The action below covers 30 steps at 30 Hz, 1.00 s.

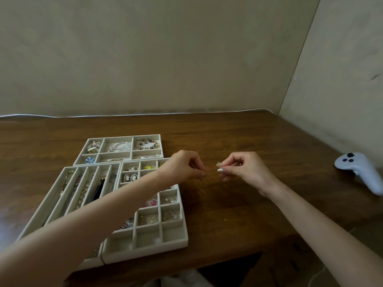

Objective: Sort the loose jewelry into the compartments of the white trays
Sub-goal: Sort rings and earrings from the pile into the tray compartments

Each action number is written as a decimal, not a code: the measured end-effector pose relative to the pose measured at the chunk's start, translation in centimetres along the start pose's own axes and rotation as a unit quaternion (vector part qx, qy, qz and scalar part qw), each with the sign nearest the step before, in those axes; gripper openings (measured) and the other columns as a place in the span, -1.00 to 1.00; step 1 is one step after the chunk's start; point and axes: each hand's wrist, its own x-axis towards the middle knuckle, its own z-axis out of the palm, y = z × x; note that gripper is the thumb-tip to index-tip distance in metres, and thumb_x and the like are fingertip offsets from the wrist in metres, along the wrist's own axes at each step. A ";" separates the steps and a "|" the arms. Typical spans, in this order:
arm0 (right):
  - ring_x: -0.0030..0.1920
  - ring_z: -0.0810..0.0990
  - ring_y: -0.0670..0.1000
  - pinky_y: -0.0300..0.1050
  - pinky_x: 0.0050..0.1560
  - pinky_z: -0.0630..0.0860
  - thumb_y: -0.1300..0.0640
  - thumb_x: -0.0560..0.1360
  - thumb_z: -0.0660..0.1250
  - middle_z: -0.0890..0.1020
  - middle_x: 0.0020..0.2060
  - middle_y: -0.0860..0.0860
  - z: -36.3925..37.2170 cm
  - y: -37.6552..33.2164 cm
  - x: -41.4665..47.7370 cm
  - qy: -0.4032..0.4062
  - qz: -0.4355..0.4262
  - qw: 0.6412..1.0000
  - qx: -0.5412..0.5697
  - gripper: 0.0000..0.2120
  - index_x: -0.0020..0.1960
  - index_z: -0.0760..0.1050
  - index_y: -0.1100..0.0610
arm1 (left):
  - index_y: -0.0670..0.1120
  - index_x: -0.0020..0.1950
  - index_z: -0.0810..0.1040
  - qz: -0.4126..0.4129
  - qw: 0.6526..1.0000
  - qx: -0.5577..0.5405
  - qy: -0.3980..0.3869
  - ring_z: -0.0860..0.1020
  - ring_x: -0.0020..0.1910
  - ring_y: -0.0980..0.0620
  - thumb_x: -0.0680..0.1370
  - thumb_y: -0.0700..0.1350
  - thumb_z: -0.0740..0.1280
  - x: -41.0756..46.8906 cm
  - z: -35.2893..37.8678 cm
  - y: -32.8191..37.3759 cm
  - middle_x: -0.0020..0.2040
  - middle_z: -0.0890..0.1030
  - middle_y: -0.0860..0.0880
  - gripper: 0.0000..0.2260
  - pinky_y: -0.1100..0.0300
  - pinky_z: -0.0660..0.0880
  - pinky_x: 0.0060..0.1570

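Here it is: a small gold piece (pixel 218 164), pinched at the tips of my right grip (pixel 246 168) between thumb and forefinger, with the other fingers curled under. It hangs above the bare wood of the tabletop (pixel 238 137), just right of the trays. It is too tiny to say which way its long axis runs. A silvery nail sits right below it.

My left grip (pixel 184 166) faces it from the other side, close but apart, fingers curled and thumb meeting forefinger. I cannot tell whether anything sits between those tips.

Now the trays. The grid tray (pixel 185 228) lies nearest, under my left forearm. A pair of dark cameo earrings (pixel 130 177) shares one square, a yellow piece (pixel 149 168) sits one row further back, a pink piece (pixel 153 203) shows by my arm, and pearl and gold bits fill the squares on the right.

Touching its left edge is the long-slot tray (pixel 44 208), with chains, beaded strands and a dark strap lying lengthwise in the slots.

Behind both sits the rear tray (pixel 161 146): star-shaped pieces in the far-left compartment, white beads in the middle, beaded bracelets on the right, and a blue piece (pixel 90 160) in the near-left one.

My left forearm runs up diagonally across the trays; the right comes in from the lower right, wrist bent inward.

A gold speck (pixel 225 219) lies loose on the wood nearer me. A white controller (pixel 360 172) rests well off to the right.
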 end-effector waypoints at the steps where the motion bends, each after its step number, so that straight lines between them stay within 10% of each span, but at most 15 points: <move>1: -0.20 0.68 0.01 -0.12 -0.14 0.62 0.28 0.42 0.42 0.68 -0.16 0.09 0.2 -0.2 -0.1 -0.005 -0.003 1.000 -0.003 -0.96 -0.13 0.60 0.21 | -0.14 -0.13 0.56 0.003 1.000 -0.005 -0.001 0.61 -0.17 0.07 0.43 -0.21 0.44 -0.4 -0.3 0.0 -0.15 0.64 -0.07 -0.91 0.23 0.55 -0.11; 21: -0.19 0.70 -0.03 -0.29 -0.19 0.58 0.35 0.40 0.41 0.71 -0.23 0.05 5.1 -5.0 -3.1 -0.131 -0.046 0.990 0.038 -0.89 -0.13 0.65 0.19 | -0.13 -0.18 0.61 0.033 0.998 0.045 -0.033 0.65 -0.28 0.10 0.40 -0.29 0.45 -10.2 -4.0 0.6 -0.26 0.67 -0.05 -0.91 0.32 0.56 -0.21; 30: -0.24 0.69 -0.01 -0.26 -0.22 0.58 0.33 0.38 0.44 0.69 -0.25 0.09 5.1 -5.4 -3.8 -0.136 -0.058 0.988 0.037 -0.93 -0.14 0.63 0.26 | 0.08 -0.05 0.61 0.153 0.929 0.328 -0.078 0.40 -0.10 0.28 0.51 -0.05 0.34 -12.1 -1.9 0.8 -0.08 0.57 0.16 -0.92 0.31 0.40 0.04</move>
